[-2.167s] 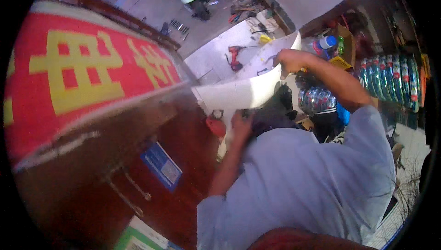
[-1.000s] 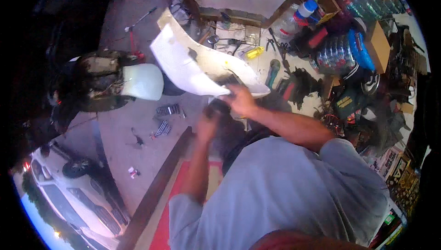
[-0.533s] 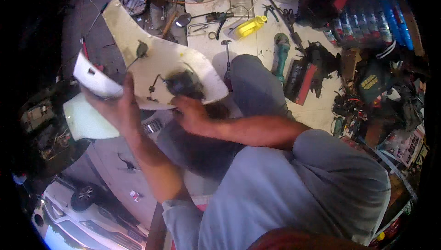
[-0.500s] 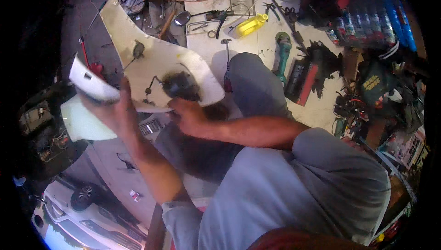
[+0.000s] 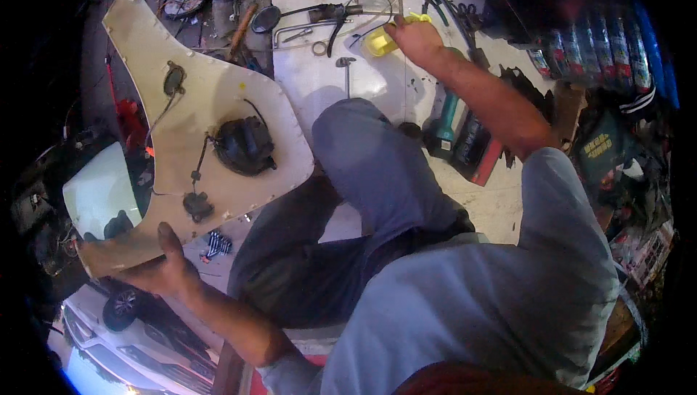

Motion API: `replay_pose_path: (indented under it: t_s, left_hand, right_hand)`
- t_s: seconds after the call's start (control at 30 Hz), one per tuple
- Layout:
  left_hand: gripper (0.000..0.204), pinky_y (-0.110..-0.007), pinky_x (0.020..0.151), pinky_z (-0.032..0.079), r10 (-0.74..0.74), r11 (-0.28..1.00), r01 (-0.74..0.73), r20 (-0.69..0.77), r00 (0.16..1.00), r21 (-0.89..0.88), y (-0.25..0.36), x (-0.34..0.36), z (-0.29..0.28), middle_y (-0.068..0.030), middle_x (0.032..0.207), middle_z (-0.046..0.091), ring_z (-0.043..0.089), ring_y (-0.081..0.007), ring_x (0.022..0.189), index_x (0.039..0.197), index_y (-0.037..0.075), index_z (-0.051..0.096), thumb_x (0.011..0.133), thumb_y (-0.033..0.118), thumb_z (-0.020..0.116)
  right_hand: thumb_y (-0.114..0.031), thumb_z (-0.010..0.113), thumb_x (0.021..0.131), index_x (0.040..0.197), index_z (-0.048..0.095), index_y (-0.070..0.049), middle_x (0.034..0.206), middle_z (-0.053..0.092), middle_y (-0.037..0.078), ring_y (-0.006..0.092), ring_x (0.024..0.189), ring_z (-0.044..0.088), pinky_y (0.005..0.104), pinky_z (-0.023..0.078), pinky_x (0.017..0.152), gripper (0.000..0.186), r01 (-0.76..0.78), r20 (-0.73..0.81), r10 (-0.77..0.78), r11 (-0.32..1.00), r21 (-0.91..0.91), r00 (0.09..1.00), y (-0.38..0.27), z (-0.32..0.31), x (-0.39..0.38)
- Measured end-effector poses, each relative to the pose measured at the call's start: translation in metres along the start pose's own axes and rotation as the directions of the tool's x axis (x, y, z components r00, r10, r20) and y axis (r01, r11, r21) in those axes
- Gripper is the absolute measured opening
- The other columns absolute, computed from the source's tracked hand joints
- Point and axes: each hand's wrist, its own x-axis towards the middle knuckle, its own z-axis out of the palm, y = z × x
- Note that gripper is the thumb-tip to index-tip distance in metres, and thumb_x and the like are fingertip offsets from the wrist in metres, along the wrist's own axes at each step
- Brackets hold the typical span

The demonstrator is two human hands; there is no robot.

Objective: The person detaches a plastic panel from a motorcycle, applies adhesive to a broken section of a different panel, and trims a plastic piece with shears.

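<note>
The left hand (image 5: 163,268), lower left of the frame, grips the bottom edge of a cream panel (image 5: 196,97) (a black horn (image 5: 243,146) and wires sit on its inner face), which rises to the upper left. The right hand (image 5: 414,35), top centre, closes on a yellow tool (image 5: 381,41) lying on the floor (image 5: 319,83)

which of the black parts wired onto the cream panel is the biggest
The round black horn-like part at the middle of the cream plastic panel; the two other black pieces, one above and one below it, are much smaller.
</note>
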Motion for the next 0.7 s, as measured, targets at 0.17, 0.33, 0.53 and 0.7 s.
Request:
replay_pose_path:
  t_s: [0.17,0.33,0.53,0.7]
  left_hand:
    - [0.093,-0.049,0.105,0.044,-0.027,0.99,0.026,0.001,1.0,-0.14,0.008,0.0,0.013,-0.0231,0.137,0.048,0.053,-0.0354,0.122,0.142,-0.003,0.028,0.073,0.017,0.087]
    - [0.088,-0.046,0.104,0.044,-0.067,0.974,0.077,0.055,0.996,-0.214,0.005,-0.004,0.02,-0.0211,0.135,0.05,0.054,-0.0342,0.121,0.139,-0.005,0.033,0.073,0.016,0.086]
    - [0.087,-0.041,0.102,0.043,-0.167,0.978,0.182,0.141,0.976,-0.101,-0.021,-0.022,0.018,-0.0185,0.133,0.05,0.052,-0.0281,0.118,0.142,-0.005,0.034,0.073,0.015,0.083]
    - [0.087,-0.04,0.103,0.042,-0.383,0.897,0.424,0.258,0.887,-0.124,0.019,-0.02,0.02,-0.0176,0.134,0.049,0.051,-0.0265,0.121,0.144,-0.001,0.033,0.073,0.01,0.082]
  right_hand:
    - [-0.016,0.059,0.084,0.094,0.071,-0.009,0.089,0.07,0.012,0.0313,0.079,0.071,0.0434,0.057,0.067,0.017,-0.124,-0.004,0.124,0.991,-0.041,0.992,0.068,0.013,-0.014]
    - [-0.015,0.053,0.089,0.104,0.068,-0.011,0.093,0.071,0.013,0.0304,0.082,0.072,0.0441,0.058,0.067,0.021,-0.252,0.118,0.266,0.96,-0.119,0.957,0.102,0.025,-0.028]
    - [-0.017,0.057,0.087,0.117,0.06,-0.008,0.1,0.067,0.017,0.0355,0.085,0.069,0.0493,0.056,0.071,0.032,-0.237,0.031,0.235,0.96,0.15,0.971,0.017,0.011,-0.01]
    - [-0.035,0.06,0.088,0.124,0.059,-0.009,0.104,0.069,0.017,0.0351,0.093,0.069,0.0501,0.055,0.077,0.045,-0.417,0.185,0.375,0.829,0.371,0.909,-0.042,0.14,0.081]
